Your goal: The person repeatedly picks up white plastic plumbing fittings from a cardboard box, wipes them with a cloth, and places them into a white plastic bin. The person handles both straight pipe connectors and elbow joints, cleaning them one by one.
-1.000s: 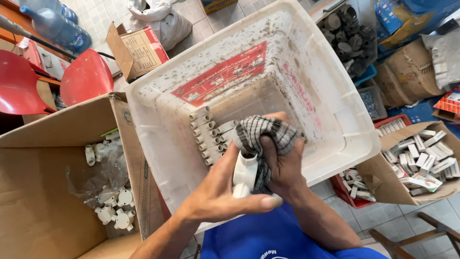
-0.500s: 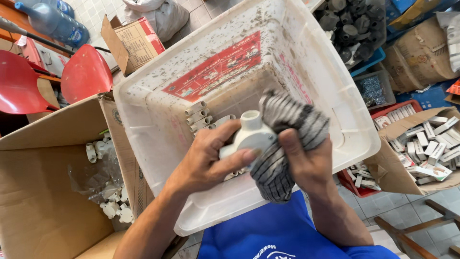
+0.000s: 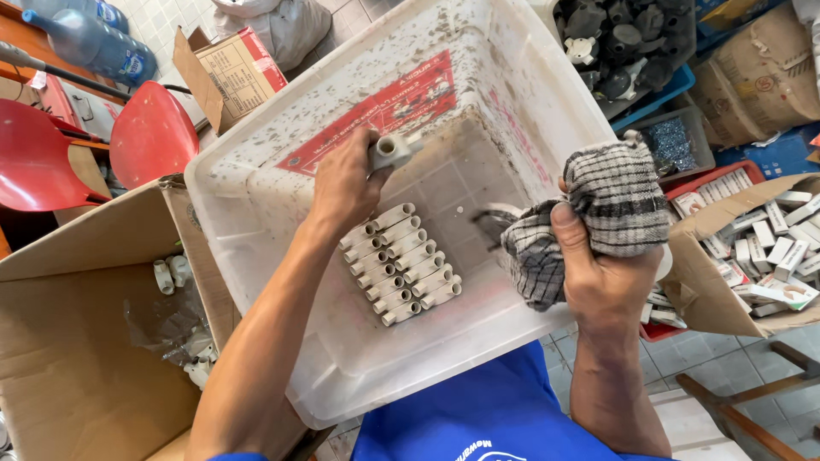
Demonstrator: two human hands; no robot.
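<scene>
White pipe fitting point(image 3: 391, 150) sits pinched in left-hand fingers point(image 3: 363, 175); right hand point(image 3: 603, 273) grips checked cloth point(image 3: 589, 213).

This looks like a storeroom or back room of an electrical or plumbing supply shop. Stock sits on a pale tiled floor point(image 3: 683, 376) in open cartons and tubs: a cardboard box point(image 3: 77, 341) at the left holds white plastic fittings, another carton point(image 3: 752, 248) at the right is heaped with small white packets, and a bin of black fittings point(image 3: 623, 43) stands at the top. Red plastic chairs point(image 3: 154, 132) and water bottles point(image 3: 85, 43) fill the upper left corner.
</scene>
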